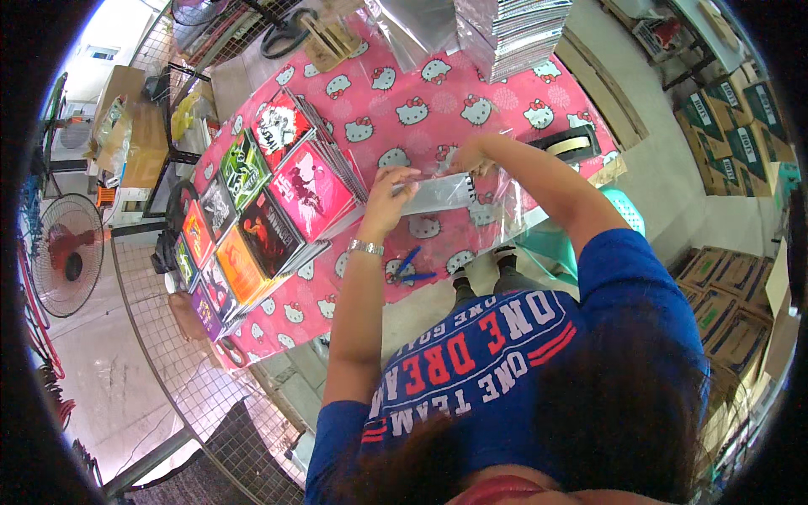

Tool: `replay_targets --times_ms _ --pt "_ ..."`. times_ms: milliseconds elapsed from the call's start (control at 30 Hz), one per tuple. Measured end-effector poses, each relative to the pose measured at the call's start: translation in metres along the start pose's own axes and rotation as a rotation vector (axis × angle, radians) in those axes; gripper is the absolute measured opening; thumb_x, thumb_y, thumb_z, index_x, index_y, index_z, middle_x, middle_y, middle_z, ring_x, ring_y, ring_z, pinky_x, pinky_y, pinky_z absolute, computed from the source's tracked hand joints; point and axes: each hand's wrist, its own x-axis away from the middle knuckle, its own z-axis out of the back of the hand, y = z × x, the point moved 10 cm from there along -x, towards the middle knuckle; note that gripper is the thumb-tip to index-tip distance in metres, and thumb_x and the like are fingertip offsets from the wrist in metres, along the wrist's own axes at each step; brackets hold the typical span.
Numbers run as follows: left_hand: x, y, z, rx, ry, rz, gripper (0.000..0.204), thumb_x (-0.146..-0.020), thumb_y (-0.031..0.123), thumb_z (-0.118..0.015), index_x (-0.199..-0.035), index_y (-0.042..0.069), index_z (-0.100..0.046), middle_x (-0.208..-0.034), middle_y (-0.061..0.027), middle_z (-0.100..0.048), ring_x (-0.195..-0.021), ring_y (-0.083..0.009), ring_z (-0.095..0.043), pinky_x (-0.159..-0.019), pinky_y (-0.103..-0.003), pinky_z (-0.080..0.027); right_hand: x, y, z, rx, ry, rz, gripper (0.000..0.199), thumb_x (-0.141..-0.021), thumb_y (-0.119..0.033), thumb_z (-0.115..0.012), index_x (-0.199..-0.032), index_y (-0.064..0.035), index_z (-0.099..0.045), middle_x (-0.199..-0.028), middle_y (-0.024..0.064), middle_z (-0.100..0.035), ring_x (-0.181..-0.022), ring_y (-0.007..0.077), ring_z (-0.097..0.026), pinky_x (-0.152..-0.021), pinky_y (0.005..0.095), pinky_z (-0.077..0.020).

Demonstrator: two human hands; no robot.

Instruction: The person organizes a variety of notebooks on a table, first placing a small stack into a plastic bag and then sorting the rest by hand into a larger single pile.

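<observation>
we are bending over a pink, cat-print surface [358,126] with both arms reaching across it. our right grip [473,158] is bunching its fingers together and pinching the upper edge of a clear plastic sleeve [446,194]. our left grip [396,198] is curling its fingers and thumb around the left end of that sleeve; we cannot tell whether it is closing fully. the sleeve is stretching between the two grips, just above the surface, and its loose film is spreading below and to the right of the right grip.

below the left grip, a pair of blue-handled snips [412,275] is lying with its handles apart. just left of the left grip, a stack of pink-covered spiral notebooks [310,189] is resting, and more stacks with green, black and orange covers are sitting farther left. to the right of the right grip, a black tape dispenser [571,145] is lying near the surface's edge. above the right grip, a tall stack of booklets [513,38] is standing, with transparent plastic film [412,29] lying beside it. up and left of both grips, a wooden holder [328,42] is standing.
</observation>
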Motion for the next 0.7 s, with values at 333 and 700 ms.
replay_targets --times_ms 333,700 --pt "0.081 -0.083 0.042 0.531 0.692 0.158 0.020 -0.089 0.022 -0.057 -0.077 0.006 -0.061 -0.077 -0.0004 -0.057 -0.069 -0.0106 -0.050 -0.061 -0.027 -0.039 0.098 -0.184 -0.055 0.639 0.964 0.399 0.075 -0.070 -0.031 -0.075 -0.135 -0.0152 -0.042 -0.120 0.0146 -0.056 -0.104 0.0342 -0.057 -0.082 0.0445 -0.0489" --pt "0.118 -0.117 -0.043 0.050 -0.186 0.180 0.026 -0.084 0.016 -0.066 -0.105 0.003 -0.057 -0.094 -0.0036 -0.062 -0.081 -0.0113 -0.056 -0.069 -0.027 -0.046 0.186 -0.053 -0.074 0.423 1.111 0.425 0.078 -0.059 -0.020 -0.081 -0.127 -0.0052 -0.045 -0.115 0.0185 -0.053 -0.109 0.0363 -0.052 -0.092 0.0438 -0.0419"
